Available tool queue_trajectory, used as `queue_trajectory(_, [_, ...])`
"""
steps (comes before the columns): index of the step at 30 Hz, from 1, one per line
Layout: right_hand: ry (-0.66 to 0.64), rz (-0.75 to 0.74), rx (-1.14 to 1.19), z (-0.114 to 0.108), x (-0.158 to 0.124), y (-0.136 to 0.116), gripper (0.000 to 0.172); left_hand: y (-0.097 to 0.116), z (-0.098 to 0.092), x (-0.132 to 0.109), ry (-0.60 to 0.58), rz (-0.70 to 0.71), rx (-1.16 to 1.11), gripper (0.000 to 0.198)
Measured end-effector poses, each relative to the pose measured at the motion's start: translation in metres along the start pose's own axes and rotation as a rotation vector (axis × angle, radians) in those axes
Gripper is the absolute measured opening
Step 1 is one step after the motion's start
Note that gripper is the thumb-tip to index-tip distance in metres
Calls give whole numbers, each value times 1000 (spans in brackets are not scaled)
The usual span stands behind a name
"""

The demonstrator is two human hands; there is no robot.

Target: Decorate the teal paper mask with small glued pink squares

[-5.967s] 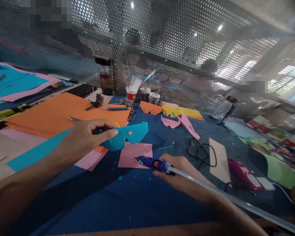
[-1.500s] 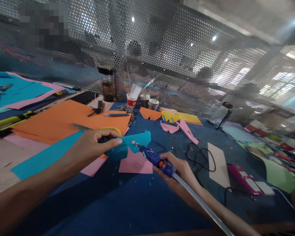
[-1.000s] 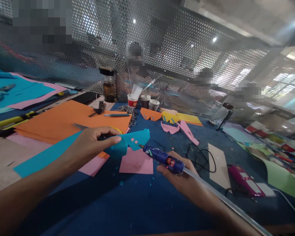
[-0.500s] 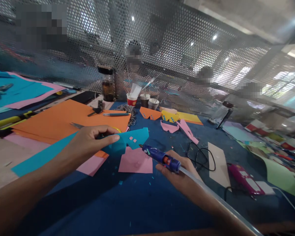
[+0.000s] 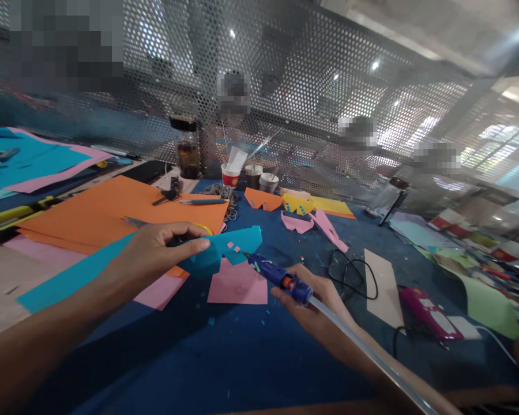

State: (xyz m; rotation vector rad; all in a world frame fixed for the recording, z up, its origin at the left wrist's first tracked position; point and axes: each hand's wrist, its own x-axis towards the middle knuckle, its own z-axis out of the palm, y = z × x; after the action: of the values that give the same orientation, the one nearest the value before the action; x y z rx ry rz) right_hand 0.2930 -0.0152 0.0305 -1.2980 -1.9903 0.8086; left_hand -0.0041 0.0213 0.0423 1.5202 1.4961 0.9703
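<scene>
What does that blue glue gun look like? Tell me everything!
The glue gun has a dark blue, plastic-looking body, an orange-red part midway, and a narrow tip. A long, translucent stick trails from its back. The right hand holds it slanted, tip toward the bright blue paper; I can't tell whether they touch.

That bright blue paper cutout [image 5: 247, 238] is showing two pink squares [image 5: 237, 249]; the slanting, darker glue gun [image 5: 279, 276] is pointing its nozzle [image 5: 247, 256] beside them.
</scene>
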Motion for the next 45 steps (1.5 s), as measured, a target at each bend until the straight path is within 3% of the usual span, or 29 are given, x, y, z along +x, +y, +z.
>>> queue_trajectory(33, [-21, -22, -23, 0, -1, 5, 10, 0, 0, -2, -3, -12, -37, 28])
queue_trajectory(45, [-14, 14, -53, 1, 0, 2, 18, 3, 1, -3, 7, -20, -38, 29])
